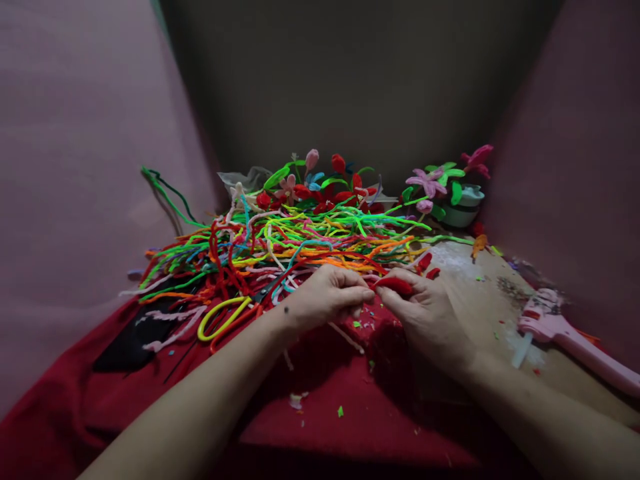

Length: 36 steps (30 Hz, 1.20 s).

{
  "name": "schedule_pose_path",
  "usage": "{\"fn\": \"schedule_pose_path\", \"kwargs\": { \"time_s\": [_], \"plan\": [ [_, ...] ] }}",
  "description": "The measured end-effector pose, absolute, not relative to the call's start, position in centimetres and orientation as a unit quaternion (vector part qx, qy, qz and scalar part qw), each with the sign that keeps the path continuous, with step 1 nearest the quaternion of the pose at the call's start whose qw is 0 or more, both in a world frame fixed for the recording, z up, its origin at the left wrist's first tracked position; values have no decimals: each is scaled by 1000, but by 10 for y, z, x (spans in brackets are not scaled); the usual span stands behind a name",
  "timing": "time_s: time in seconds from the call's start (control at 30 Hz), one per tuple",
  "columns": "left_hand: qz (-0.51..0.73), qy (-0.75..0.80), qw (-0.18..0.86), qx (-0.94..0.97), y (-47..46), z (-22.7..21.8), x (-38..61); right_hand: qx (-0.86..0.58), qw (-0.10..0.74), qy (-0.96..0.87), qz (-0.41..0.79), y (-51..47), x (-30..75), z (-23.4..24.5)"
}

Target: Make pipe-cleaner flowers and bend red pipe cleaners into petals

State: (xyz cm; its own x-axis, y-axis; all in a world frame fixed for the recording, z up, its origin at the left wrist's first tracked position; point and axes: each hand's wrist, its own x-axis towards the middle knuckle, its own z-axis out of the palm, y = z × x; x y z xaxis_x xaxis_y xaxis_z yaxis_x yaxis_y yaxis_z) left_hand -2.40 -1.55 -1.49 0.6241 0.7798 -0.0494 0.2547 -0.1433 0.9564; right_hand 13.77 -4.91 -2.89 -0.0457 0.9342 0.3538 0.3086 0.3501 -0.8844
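My left hand (327,293) and my right hand (425,310) meet over a red cloth (350,400). Both pinch a short red pipe cleaner piece (395,285) bent into a loop; the left fingertips hold its left end, the right fingers curl over the rest. Just behind my hands lies a big tangled heap of coloured pipe cleaners (300,243). Two small red pieces (427,265) lie beyond my right hand.
Finished pipe-cleaner flowers (325,183) stand at the back, more in a pale green pot (463,203) at the right. A pink glue gun (565,330) lies on the wooden board (480,293). Scissors with yellow handles (225,319) sit left. Pink walls close in both sides.
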Motion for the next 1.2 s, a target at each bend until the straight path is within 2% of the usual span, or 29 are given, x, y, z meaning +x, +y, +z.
{"fn": "schedule_pose_path", "kwargs": {
  "time_s": [0.07,0.13,0.27,0.43,0.5,0.53,0.6,0.73,0.83,0.9,1.03,1.2],
  "plan": [
    [253,380,310,834,-16,-20,-22,-487,489,-634,349,-47,136,-30],
    [245,375,133,884,-15,-27,-22,-483,486,-627,371,-45,136,-30],
    [214,335,-10,918,-13,-35,-25,-461,508,-616,387,-45,134,-29],
    [206,278,-204,916,-28,-28,-18,-429,549,-459,552,-43,133,-37],
    [202,297,-276,892,-36,-27,-13,-415,564,-438,564,-41,133,-39],
    [204,315,-275,885,-38,-27,-12,-412,571,-442,555,-41,133,-40],
    [220,366,-205,881,-39,-27,-12,-411,578,-459,535,-40,133,-40],
    [290,472,54,831,-23,-19,-18,-392,563,-461,563,-42,131,-38],
    [327,479,199,790,-6,-6,-11,-399,494,-493,595,-47,130,-35],
    [291,466,261,794,4,1,4,-388,424,-557,599,-52,131,-32],
    [232,425,339,807,20,4,49,-310,326,-654,608,-59,135,-31],
    [222,404,322,827,33,0,92,-269,305,-678,613,-54,140,-36]
  ]
}}
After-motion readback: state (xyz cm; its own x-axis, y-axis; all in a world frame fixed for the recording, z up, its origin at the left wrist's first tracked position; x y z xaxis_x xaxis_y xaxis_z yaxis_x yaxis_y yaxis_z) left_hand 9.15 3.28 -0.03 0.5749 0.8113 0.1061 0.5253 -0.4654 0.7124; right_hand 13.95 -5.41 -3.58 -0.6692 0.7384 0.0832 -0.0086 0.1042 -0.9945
